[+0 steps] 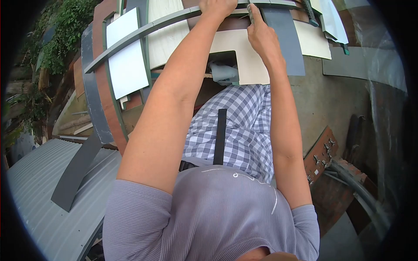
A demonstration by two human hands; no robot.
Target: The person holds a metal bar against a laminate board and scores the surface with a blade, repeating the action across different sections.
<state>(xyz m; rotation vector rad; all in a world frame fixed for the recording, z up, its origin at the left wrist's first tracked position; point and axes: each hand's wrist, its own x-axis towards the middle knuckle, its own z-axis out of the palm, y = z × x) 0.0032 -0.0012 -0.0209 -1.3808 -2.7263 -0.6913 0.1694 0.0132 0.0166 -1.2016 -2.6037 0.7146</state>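
A long, narrow grey bar (pixel 163 21) runs across the boards in front of me, its left end sticking out past their edge. My left hand (pixel 219 6) is closed over the bar at the top of the view, its fingertips partly cut off by the frame. Just to its right, my right hand (pixel 263 35) grips a slim grey tool (pixel 251 14), index finger laid along it, right at the near edge of the bar. Which kind of tool it is I cannot tell. Beneath my right wrist lies a cream panel (pixel 250 56).
White (pixel 126 61), blue-grey (pixel 285 48) and brown panels lie overlapped under the bar. A dark-handled tool (pixel 310 12) rests at upper right. Corrugated sheet metal (pixel 39 187) is at lower left, with a grey strip (pixel 74 178) on it. A brown board with metal fittings (pixel 320 156) leans at right.
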